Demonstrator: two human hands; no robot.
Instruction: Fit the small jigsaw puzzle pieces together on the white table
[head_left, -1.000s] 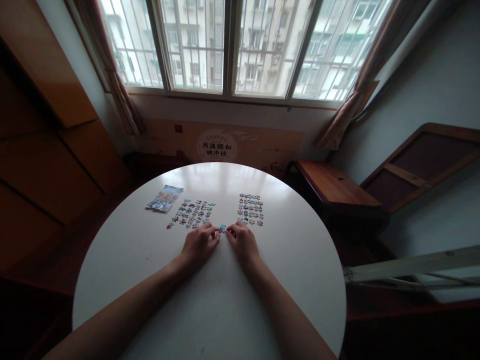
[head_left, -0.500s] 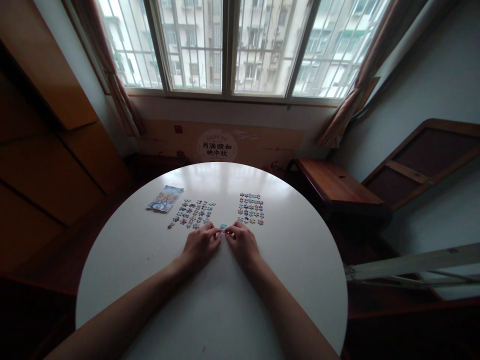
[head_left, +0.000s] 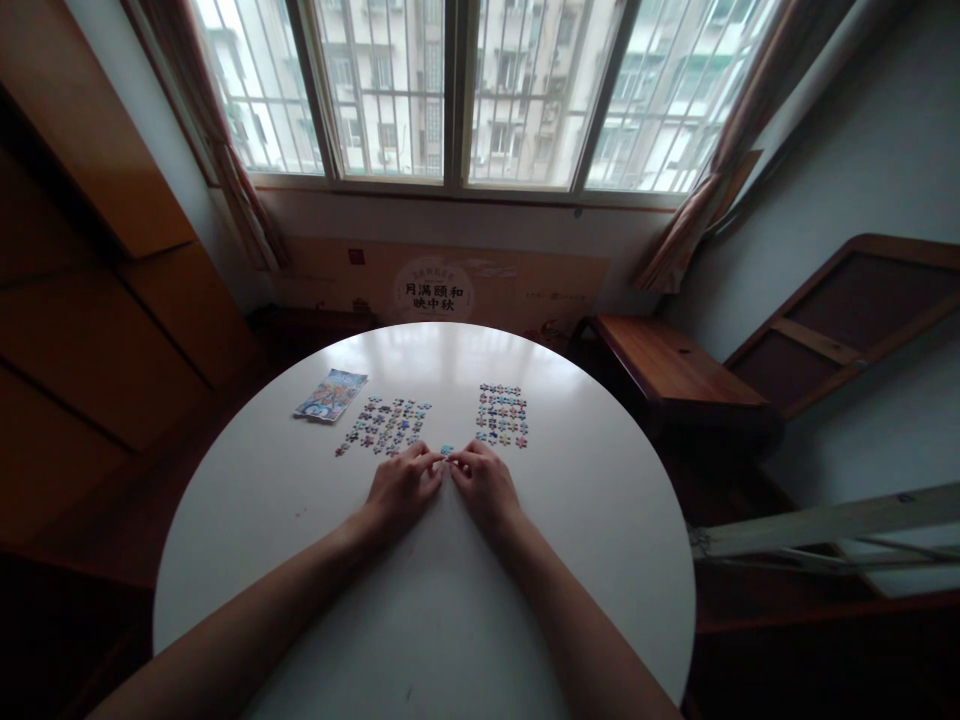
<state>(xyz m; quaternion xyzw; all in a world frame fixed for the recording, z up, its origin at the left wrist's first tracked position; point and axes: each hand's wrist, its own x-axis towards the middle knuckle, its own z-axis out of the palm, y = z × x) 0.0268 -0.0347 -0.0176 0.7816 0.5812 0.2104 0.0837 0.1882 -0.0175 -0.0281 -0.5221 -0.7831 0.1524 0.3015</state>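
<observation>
Both hands meet near the middle of the white round table (head_left: 315, 610). My left hand (head_left: 405, 482) is closed, its fingertips pinching at small blue-green jigsaw puzzle pieces (head_left: 447, 450). From the other side my right hand (head_left: 481, 482) pinches at the same pieces, its fingers closed too. The fingertips partly cover them, so how they fit together cannot be made out. Loose puzzle pieces (head_left: 388, 424) lie in slanted rows just beyond my left hand. Another block of puzzle pieces (head_left: 502, 413) sits in neat rows beyond my right hand.
A colourful printed picture sheet (head_left: 331, 396) lies on the table at the far left. Behind the table are a long printed box (head_left: 540, 272) and a barred window (head_left: 525, 100). A wooden bench (head_left: 679, 365) stands to the right, and wooden cabinets (head_left: 150, 320) to the left.
Hardly anything differs. Both hands stay at the same spot with the small pieces between their fingertips, and the rows of pieces lie as before.
</observation>
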